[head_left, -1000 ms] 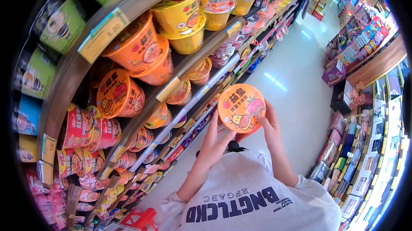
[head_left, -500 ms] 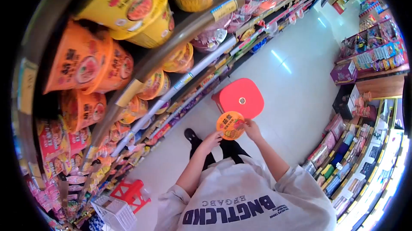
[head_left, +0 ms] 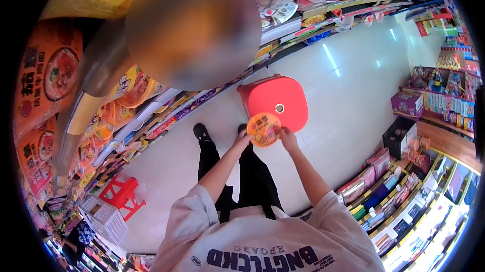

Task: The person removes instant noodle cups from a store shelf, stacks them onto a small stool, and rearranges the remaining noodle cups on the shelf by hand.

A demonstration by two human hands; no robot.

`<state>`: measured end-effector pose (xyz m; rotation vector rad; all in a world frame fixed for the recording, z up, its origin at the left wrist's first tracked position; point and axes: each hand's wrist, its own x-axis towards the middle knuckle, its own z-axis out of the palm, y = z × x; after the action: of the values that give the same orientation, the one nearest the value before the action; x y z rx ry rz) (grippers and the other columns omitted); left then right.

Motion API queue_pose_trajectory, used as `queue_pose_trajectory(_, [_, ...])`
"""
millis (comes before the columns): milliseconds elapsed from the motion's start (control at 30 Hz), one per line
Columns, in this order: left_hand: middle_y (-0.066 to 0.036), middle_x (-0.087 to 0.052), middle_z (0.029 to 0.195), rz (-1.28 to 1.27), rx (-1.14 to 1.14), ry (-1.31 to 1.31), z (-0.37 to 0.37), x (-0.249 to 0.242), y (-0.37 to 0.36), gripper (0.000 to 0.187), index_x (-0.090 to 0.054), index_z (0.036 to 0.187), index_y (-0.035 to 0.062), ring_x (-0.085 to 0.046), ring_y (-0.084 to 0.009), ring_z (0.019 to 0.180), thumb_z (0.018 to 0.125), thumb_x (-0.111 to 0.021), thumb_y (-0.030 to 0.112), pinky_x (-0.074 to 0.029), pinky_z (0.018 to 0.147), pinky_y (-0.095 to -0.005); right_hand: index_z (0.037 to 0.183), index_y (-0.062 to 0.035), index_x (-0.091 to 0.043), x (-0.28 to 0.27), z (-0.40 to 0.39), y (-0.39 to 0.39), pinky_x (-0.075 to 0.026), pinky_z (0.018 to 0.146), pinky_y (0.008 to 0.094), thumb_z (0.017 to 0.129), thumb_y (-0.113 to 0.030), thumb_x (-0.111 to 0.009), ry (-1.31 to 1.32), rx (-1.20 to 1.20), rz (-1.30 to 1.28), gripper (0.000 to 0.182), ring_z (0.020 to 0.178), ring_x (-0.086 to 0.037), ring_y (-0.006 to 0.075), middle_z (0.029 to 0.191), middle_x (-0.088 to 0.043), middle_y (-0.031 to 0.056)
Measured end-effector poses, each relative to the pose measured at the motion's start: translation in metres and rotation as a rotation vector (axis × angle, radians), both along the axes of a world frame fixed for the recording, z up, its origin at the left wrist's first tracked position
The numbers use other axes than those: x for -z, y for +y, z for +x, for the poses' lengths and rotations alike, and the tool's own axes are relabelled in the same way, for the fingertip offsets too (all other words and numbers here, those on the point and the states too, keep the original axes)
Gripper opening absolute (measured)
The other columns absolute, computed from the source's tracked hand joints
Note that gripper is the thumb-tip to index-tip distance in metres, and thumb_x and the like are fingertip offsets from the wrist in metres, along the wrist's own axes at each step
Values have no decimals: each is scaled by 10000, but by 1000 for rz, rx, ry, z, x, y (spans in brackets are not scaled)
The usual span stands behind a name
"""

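I hold an orange instant noodle bowl [head_left: 263, 129] low in front of me, its lid facing up, just over the near edge of a red plastic stool [head_left: 275, 99]. My left hand [head_left: 242, 140] grips the bowl's left rim. My right hand [head_left: 288, 138] grips its right rim. Both arms reach down from my grey printed sweatshirt [head_left: 262, 241]. My black trousers and one black shoe [head_left: 201, 132] show below the bowl.
Shelves of orange and yellow noodle bowls [head_left: 48, 77] curve along the left. A small red stool [head_left: 123, 195] and a white basket [head_left: 104, 218] stand on the floor at lower left. Snack racks [head_left: 404, 206] line the right. A pale tiled aisle [head_left: 348, 75] runs between.
The bowl and both hands have dropped from chest height down toward the red stool, and my view has tilted downward so the shelves slid up and left.
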<state>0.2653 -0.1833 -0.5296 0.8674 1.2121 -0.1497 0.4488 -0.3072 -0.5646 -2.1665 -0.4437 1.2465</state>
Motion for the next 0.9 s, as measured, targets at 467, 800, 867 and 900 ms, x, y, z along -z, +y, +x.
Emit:
queue_pose_trajectory(467, [-169, -537, 1175, 192, 193, -183, -29, 58, -9, 625, -363, 1306, -14, -505, -205, 1090, 741, -563, 163, -374, 911, -281, 916, -13, -585, 17, -15, 0, -461, 583, 284, 875, -233, -444, 150, -241, 70, 265, 678, -566, 133, 778, -599, 61])
queue_pose_trajectory(800, [-208, -494, 1236, 359, 454, 356, -193, -42, -54, 602, -452, 1271, 79, -483, -327, 1144, 753, -507, 380, -390, 958, -382, 952, -62, -645, 14, -68, -107, -495, 656, 348, 808, -400, -536, 59, -757, -219, 384, 720, -620, 205, 772, -650, 102])
queue_pose_trajectory(867, [-200, -511, 1218, 346, 412, 548, -212, -70, -42, 598, -444, 1278, 85, -492, -326, 1132, 754, -501, 366, -392, 955, -394, 958, -34, -641, 28, -53, -116, -503, 666, 359, 814, -358, -541, 3, -1054, -87, 368, 735, -628, 208, 860, -652, 132])
queue_pose_trajectory(900, [-200, -511, 1218, 370, 383, 552, -221, -81, -33, 598, -444, 1278, 85, -492, -326, 1132, 754, -501, 366, -392, 955, -394, 985, -41, -635, -16, -48, -97, -506, 687, 365, 817, -325, -550, 15, -1060, -206, 341, 752, -629, 223, 905, -647, 146])
